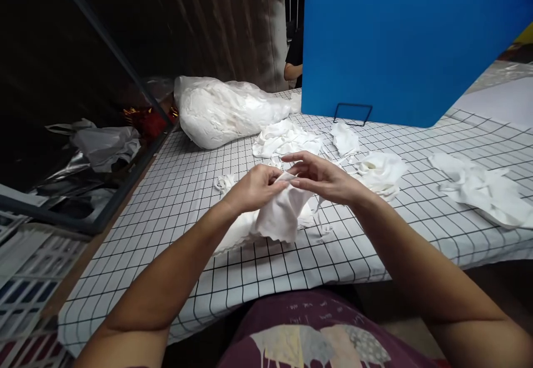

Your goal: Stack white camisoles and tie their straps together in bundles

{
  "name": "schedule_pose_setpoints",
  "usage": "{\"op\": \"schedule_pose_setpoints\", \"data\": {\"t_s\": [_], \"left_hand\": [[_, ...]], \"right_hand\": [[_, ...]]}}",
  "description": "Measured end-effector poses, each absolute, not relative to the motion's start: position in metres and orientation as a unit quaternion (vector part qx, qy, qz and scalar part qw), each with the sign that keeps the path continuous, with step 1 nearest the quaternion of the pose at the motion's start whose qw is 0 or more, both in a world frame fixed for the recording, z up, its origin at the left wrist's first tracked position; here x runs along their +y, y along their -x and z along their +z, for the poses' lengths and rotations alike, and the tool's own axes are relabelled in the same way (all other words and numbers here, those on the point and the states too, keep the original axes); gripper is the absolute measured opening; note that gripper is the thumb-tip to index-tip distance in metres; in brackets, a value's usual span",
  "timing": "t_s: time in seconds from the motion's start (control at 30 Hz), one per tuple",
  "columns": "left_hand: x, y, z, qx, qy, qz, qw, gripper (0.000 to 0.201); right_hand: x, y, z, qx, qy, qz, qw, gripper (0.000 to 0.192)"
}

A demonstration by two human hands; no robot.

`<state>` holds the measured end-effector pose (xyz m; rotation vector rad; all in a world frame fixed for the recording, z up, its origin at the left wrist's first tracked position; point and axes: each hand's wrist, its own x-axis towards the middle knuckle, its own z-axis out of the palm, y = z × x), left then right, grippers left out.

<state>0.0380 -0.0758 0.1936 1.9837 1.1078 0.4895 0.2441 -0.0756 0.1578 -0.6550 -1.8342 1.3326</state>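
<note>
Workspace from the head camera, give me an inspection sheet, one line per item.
Surface: table under a white cloth with a black grid.
Job's things: small white fabric piece, lifted off the table.
Clutter: loose white fabric pieces scattered across the table; clear bag of white material at the far left.
Grippers: left hand and right hand both pinch the fabric piece's top edge.
Cables: nothing seen.
Surroundings: blue board upright behind; another person's arm beyond it; crumpled plastic at left.

A tall blue plastic board (408,40) stands on the grid-patterned bench (175,190); a bulging clear bag of white stuffing, apparently, (220,110) lies left of it.
</note>
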Motion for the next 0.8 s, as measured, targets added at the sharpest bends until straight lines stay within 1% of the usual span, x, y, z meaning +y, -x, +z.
{"op": "schedule_pose_setpoints", "data": {"t_s": [0.07, 0.1, 0.17, 0.23, 0.27, 0.33, 0.4, 0.43, 0.53, 0.6, 0.63, 0.7, 0.8], "left_hand": [[-0.072, -0.028, 0.196, 0.434, -0.775, 0.206, 0.411, 0.033], [-0.07, -0.023, 0.198, 0.436, -0.769, 0.216, 0.415, 0.033], [-0.068, -0.013, 0.204, 0.434, -0.757, 0.239, 0.426, 0.034], [-0.066, -0.008, 0.211, 0.42, -0.756, 0.247, 0.437, 0.033], [-0.065, -0.008, 0.213, 0.408, -0.761, 0.242, 0.443, 0.033], [-0.063, -0.013, 0.217, 0.373, -0.77, 0.22, 0.469, 0.033], [-0.06, -0.023, 0.214, 0.331, -0.765, 0.215, 0.508, 0.035], [-0.059, -0.027, 0.211, 0.313, -0.754, 0.228, 0.53, 0.035], [-0.058, -0.029, 0.194, 0.3, -0.694, 0.296, 0.584, 0.03], [-0.061, -0.022, 0.179, 0.317, -0.659, 0.314, 0.606, 0.035], [-0.063, -0.017, 0.173, 0.328, -0.654, 0.312, 0.607, 0.037], [-0.066, -0.008, 0.163, 0.348, -0.661, 0.309, 0.588, 0.033], [-0.068, -0.005, 0.166, 0.367, -0.684, 0.328, 0.539, 0.029]], "right_hand": [[-0.074, -0.248, 0.151, -0.721, 0.263, 0.524, 0.369, 0.056], [-0.072, -0.251, 0.147, -0.728, 0.272, 0.523, 0.351, 0.054], [-0.068, -0.258, 0.141, -0.749, 0.302, 0.5, 0.313, 0.042], [-0.066, -0.263, 0.142, -0.766, 0.342, 0.444, 0.317, 0.034], [-0.066, -0.264, 0.144, -0.766, 0.354, 0.416, 0.338, 0.036], [-0.068, -0.259, 0.154, -0.764, 0.347, 0.388, 0.382, 0.05], [-0.071, -0.247, 0.165, -0.771, 0.317, 0.389, 0.392, 0.062], [-0.071, -0.241, 0.169, -0.776, 0.306, 0.389, 0.39, 0.061], [-0.068, -0.23, 0.172, -0.763, 0.323, 0.389, 0.401, 0.044], [-0.063, -0.233, 0.169, -0.735, 0.354, 0.395, 0.422, 0.038], [-0.062, -0.237, 0.167, -0.724, 0.367, 0.397, 0.428, 0.037], [-0.06, -0.246, 0.167, -0.72, 0.387, 0.386, 0.428, 0.035], [-0.065, -0.251, 0.175, -0.762, 0.406, 0.282, 0.419, 0.032]]}}
